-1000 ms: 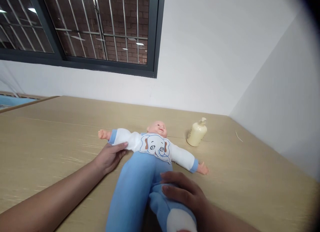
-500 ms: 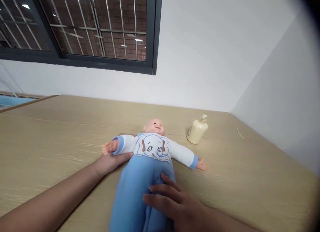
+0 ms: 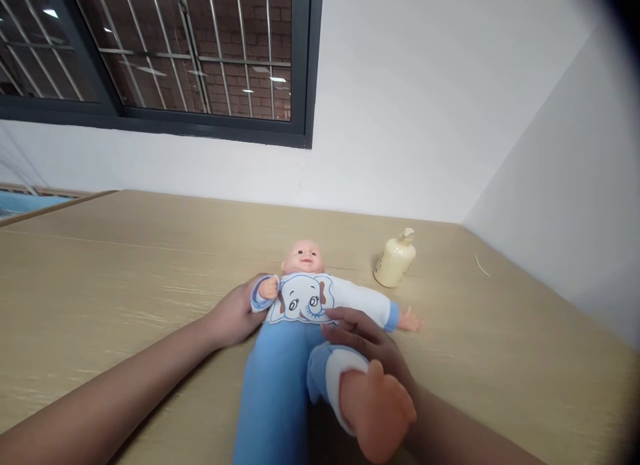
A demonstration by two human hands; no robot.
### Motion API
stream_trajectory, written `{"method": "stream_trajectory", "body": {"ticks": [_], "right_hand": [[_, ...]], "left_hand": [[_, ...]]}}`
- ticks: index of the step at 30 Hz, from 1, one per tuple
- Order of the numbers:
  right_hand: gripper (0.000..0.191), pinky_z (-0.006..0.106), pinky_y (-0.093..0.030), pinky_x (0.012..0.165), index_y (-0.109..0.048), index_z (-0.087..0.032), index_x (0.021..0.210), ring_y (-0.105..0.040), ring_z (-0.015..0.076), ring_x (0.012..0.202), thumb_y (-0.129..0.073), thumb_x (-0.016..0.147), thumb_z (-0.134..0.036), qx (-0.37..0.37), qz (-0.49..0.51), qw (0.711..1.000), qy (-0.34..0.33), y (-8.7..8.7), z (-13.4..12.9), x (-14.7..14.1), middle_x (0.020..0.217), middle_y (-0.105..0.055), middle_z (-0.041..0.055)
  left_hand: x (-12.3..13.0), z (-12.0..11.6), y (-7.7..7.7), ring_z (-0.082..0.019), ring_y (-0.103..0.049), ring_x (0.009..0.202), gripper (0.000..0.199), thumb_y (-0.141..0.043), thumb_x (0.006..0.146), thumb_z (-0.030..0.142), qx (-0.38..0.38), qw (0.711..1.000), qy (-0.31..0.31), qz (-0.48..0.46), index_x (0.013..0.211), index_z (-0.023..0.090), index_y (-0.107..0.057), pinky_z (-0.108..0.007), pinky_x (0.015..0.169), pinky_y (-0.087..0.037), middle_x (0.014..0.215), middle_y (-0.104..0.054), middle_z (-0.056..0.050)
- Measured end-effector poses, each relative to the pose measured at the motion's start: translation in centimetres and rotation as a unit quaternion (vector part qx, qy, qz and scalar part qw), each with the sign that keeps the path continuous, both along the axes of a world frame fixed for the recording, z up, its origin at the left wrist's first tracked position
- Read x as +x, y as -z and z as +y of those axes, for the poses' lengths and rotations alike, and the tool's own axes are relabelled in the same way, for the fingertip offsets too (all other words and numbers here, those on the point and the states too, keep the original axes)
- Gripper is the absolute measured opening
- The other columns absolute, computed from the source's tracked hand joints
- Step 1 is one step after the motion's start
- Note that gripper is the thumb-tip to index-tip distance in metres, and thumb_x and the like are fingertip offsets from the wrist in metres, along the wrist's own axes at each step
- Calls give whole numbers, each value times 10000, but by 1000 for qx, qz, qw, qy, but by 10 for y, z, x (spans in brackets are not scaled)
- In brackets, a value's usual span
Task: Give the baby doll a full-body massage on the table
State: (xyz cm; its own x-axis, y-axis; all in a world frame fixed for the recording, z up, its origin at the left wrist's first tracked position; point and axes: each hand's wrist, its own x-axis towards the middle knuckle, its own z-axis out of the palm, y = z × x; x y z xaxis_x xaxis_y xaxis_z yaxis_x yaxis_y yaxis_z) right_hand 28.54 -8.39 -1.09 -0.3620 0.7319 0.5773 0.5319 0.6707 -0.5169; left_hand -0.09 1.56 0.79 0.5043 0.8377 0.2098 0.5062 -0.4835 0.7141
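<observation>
A baby doll (image 3: 307, 310) lies on its back, head away from me, in a white top with an elephant face and blue trousers. My left hand (image 3: 240, 311) holds the doll's side by its bent arm; its fingers are mostly hidden behind that arm. On the other side, my right hand (image 3: 367, 338) holds the doll's raised leg, its curved fingers reaching over the belly. The lifted foot (image 3: 377, 408) points toward me in front of my wrist. The doll's other leg lies straight, and its other arm stretches out to the right.
A cream pump bottle (image 3: 395, 259) stands upright to the right of the doll's head. The wooden table (image 3: 150, 251) meets a white wall, with a barred window (image 3: 200, 58) above. A thin pale strip (image 3: 482, 265) lies at the right.
One doll leg has come up, bent, with its foot toward me. My right hand has moved up to the belly. The doll's arm by my left hand has folded inward, and its head has turned.
</observation>
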Motion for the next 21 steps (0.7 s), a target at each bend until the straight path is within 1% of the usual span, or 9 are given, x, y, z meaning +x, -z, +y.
{"method": "stream_trajectory", "body": {"ticks": [3, 5, 7, 10, 12, 15, 18, 21], "right_hand": [[457, 377, -653, 855, -608, -437, 1349, -703, 256, 1099, -696, 904, -376, -9, -7, 1000, -3, -7, -1, 6, 1358, -622, 24], [514, 381, -649, 848, -584, -441, 1375, -713, 250, 1054, -711, 882, -369, -28, -25, 999, -12, -14, -1, 10, 1381, -604, 26], [575, 381, -634, 866, -558, -430, 1403, -720, 228, 990, -716, 864, -308, -43, -42, 998, -17, -18, 0, 12, 1443, -553, 36], [653, 374, -603, 894, -542, -417, 1420, -704, 197, 945, -708, 834, -182, -34, -71, 997, 2, -16, 5, 11, 1492, -491, 59], [709, 362, -593, 882, -521, -441, 1432, -687, 191, 963, -696, 822, -125, -26, -116, 993, 18, -12, 6, 8, 1479, -493, 54], [759, 362, -586, 874, -500, -494, 1431, -664, 211, 1033, -709, 804, -119, -30, -174, 984, 25, -11, 5, 5, 1481, -488, 24], [739, 357, -588, 875, -508, -500, 1422, -662, 218, 1062, -728, 807, -154, -39, -177, 983, 22, -10, 4, 4, 1479, -491, 15], [717, 364, -585, 900, -520, -441, 1432, -664, 224, 1080, -754, 805, -185, -13, -151, 988, 20, -1, 6, 4, 1470, -503, 52]], "left_hand": [[5, -4, -12, -247, -685, 939, 163, -607, 887, 307, 26, 999, 18, 39, 1017, 225, -662, -304, 818, -520, 1028, -724, -29], [10, -4, -18, -232, -686, 914, 145, -599, 888, 282, 32, 998, 40, 45, 997, 232, -679, -287, 802, -510, 1015, -727, -16], [16, -1, -23, -218, -688, 900, 137, -596, 886, 269, 35, 996, 68, 50, 975, 237, -694, -271, 785, -501, 1007, -732, -5], [25, 6, -28, -210, -691, 872, 115, -620, 852, 258, 35, 992, 87, 80, 930, 241, -703, -254, 726, -482, 987, -741, 9], [30, 10, -30, -218, -692, 859, 121, -635, 828, 264, 42, 989, 87, 110, 922, 242, -709, -253, 689, -469, 995, -749, 6], [34, 12, -32, -240, -690, 878, 172, -615, 842, 305, 60, 983, 75, 159, 962, 237, -718, -260, 664, -461, 1038, -753, -23], [37, 11, -33, -250, -689, 888, 214, -601, 854, 351, 67, 977, 55, 192, 989, 230, -714, -265, 658, -463, 1052, -748, -46], [40, 12, -31, -257, -693, 885, 220, -625, 830, 363, 53, 982, 43, 177, 975, 223, -712, -269, 656, -468, 1034, -749, -53]]}}
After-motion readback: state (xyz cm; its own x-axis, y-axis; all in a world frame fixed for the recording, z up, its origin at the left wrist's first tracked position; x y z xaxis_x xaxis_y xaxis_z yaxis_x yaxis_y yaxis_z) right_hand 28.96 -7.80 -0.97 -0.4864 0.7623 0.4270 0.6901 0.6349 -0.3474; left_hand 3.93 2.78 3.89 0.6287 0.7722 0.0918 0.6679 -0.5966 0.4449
